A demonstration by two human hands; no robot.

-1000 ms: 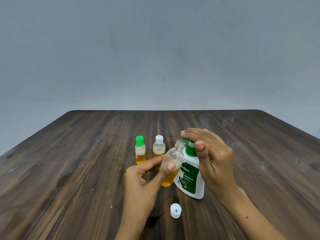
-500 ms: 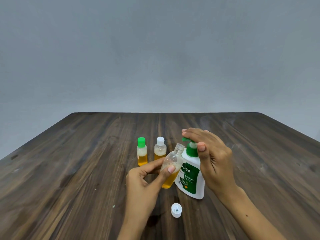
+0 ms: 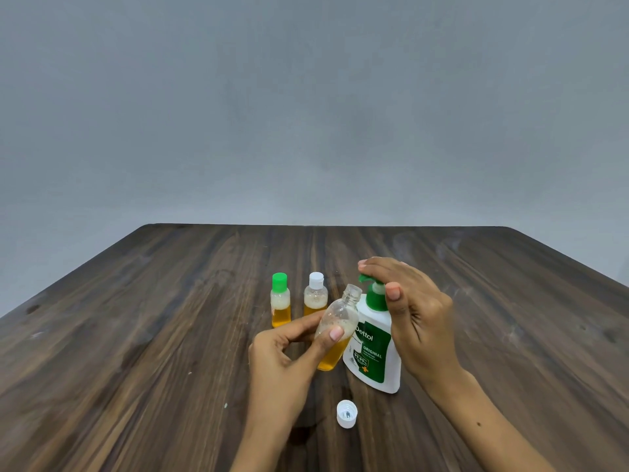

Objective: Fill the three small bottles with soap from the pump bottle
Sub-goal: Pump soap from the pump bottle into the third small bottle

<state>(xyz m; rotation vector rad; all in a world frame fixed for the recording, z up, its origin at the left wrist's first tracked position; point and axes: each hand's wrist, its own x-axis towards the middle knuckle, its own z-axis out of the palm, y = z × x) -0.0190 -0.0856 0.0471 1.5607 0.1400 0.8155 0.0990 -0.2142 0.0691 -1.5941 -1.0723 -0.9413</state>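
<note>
My left hand [image 3: 286, 356] grips an uncapped small clear bottle [image 3: 338, 327], tilted so its open neck sits just under the green spout of the pump bottle. Orange soap fills its lower part, with foam above. The white pump bottle [image 3: 374, 352] with a green label stands on the table. My right hand [image 3: 415, 315] lies over its green pump head, fingers on top, thumb beside the collar. Behind stand two capped small bottles with orange soap and foam: one with a green cap [image 3: 280, 299], one with a white cap [image 3: 315, 294].
A loose white cap [image 3: 347, 413] lies open side up on the dark wooden table [image 3: 136, 335], in front of the pump bottle. A small dark wet spot lies left of the cap. A grey wall rises behind the table's far edge.
The pump head has come up a little under my right hand. Both hands and the tilted bottle stay in nearly the same place.
</note>
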